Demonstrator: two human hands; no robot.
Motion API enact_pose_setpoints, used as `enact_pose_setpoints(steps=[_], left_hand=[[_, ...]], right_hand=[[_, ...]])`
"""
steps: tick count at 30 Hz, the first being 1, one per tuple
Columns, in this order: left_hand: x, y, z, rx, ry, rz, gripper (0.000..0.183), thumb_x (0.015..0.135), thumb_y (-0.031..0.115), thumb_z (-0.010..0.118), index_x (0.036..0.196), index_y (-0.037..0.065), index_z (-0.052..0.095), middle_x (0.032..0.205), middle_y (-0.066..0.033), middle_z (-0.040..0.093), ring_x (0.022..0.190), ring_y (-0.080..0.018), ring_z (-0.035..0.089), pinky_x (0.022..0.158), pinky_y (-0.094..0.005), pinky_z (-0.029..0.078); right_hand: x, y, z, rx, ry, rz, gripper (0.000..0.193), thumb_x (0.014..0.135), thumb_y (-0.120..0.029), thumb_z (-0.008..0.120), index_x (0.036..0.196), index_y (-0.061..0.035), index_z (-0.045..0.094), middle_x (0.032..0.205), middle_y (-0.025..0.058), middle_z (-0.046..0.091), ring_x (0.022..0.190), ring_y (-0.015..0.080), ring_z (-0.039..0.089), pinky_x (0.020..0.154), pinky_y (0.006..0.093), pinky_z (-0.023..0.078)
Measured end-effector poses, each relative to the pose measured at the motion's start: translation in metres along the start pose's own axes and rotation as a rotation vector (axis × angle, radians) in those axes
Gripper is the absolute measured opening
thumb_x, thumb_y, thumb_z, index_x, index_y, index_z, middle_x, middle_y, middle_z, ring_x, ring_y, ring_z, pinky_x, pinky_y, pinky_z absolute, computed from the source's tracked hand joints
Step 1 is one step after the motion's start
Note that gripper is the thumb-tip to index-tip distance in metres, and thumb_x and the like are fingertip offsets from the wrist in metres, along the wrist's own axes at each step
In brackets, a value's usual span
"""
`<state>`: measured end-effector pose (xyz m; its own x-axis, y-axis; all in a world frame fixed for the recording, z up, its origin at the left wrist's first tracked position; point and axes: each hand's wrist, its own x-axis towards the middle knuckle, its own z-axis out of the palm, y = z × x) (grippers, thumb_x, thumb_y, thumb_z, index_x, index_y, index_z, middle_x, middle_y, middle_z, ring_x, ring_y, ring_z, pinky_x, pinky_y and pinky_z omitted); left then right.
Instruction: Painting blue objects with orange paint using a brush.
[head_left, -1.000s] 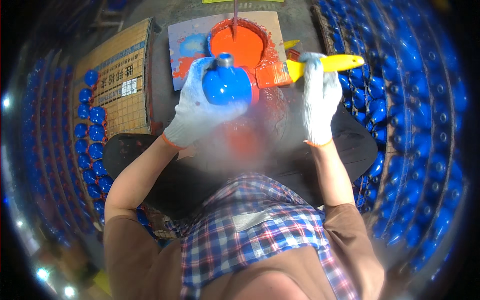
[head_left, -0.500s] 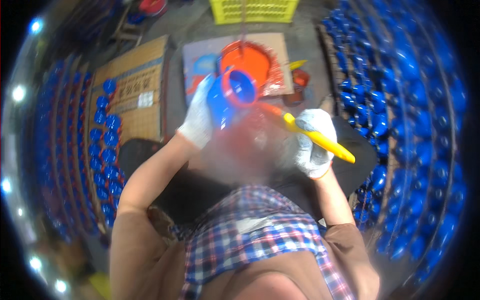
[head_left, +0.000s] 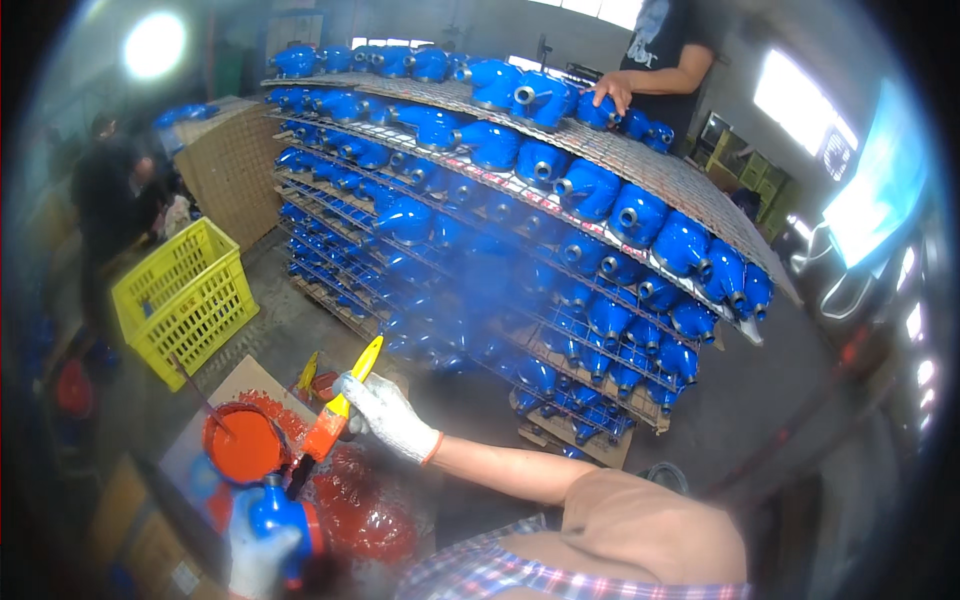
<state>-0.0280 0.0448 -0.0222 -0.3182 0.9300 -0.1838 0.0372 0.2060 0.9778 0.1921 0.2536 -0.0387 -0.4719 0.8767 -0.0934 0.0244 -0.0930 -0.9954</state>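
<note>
A white-gloved left hand (head_left: 255, 555) of mine is wrapped around a blue-painted metal casting (head_left: 275, 508) with a short neck and a red-orange rim. My right hand (head_left: 385, 412), also gloved, grips a paintbrush (head_left: 361, 370) by its yellow handle. The brush slants down, its orange-smeared ferrule (head_left: 324, 434) and dark bristles close to the casting's neck; whether they touch it I cannot tell. Just beyond the casting stands a round tub of orange-red paint (head_left: 240, 446) with a stick in it. Red paint covers the surface (head_left: 365, 510) beneath the brush.
A tiered rack (head_left: 590, 225) full of blue castings stands ahead and to the right. Over its top, a co-worker's hand (head_left: 612, 90) touches one casting. A yellow crate (head_left: 190, 290) sits at left, near another person (head_left: 115, 190). A blue face mask (head_left: 875, 190) appears at far right.
The view has swung to the right and up, bringing the rack and co-workers into sight. Both hands keep their hold; the casting's red-rimmed opening no longer faces me.
</note>
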Motion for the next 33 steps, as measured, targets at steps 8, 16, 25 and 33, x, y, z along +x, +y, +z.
enact_pose_setpoints(steps=[8, 16, 25, 33], left_hand=[[-0.008, 0.027, 0.014, 0.947, 0.159, 0.578, 0.058, 0.065, 0.021, 0.084, 0.116, 0.005, 0.06, 0.106, -0.0169, 0.064, 0.096, -0.0355, 0.066, 0.084, -0.0417, 0.054], [-0.017, 0.014, 0.018, 1.504, 0.124, 0.613, 0.055, 0.077, 0.027, 0.074, 0.125, 0.007, 0.058, 0.117, -0.018, 0.059, 0.092, -0.0306, 0.061, 0.069, -0.0395, 0.055], [-0.013, 0.017, 0.025, 1.641, 0.003, 0.562, 0.068, 0.072, 0.031, 0.08, 0.131, 0.01, 0.055, 0.122, -0.0173, 0.059, 0.099, -0.0311, 0.062, 0.073, -0.0396, 0.057], [-0.007, 0.015, 0.025, 1.216, 0.025, 0.276, 0.073, 0.067, 0.037, 0.085, 0.128, 0.009, 0.058, 0.116, -0.0164, 0.064, 0.103, -0.0323, 0.066, 0.086, -0.0416, 0.056]], right_hand=[[0.001, -0.023, 0.01, -0.499, 0.047, -0.424, 0.033, 0.102, -0.032, 0.053, 0.096, -0.0012, 0.063, 0.078, 0.0119, 0.065, 0.066, 0.0221, 0.062, 0.061, 0.036, 0.048], [0.024, -0.011, 0.039, -0.43, -0.149, -0.439, 0.032, 0.101, -0.026, 0.056, 0.091, 0.0022, 0.065, 0.081, 0.0161, 0.065, 0.072, 0.0285, 0.064, 0.063, 0.0385, 0.049], [0.031, 0.014, 0.055, -0.929, -0.102, -1.379, 0.03, 0.086, -0.011, 0.069, 0.115, -0.0034, 0.062, 0.09, 0.0161, 0.063, 0.077, 0.0318, 0.064, 0.063, 0.042, 0.051], [-0.021, 0.0, 0.046, -0.469, -0.229, -0.886, 0.015, 0.095, -0.017, 0.066, 0.104, -0.0052, 0.067, 0.085, 0.0121, 0.068, 0.077, 0.0289, 0.069, 0.067, 0.0357, 0.053]])
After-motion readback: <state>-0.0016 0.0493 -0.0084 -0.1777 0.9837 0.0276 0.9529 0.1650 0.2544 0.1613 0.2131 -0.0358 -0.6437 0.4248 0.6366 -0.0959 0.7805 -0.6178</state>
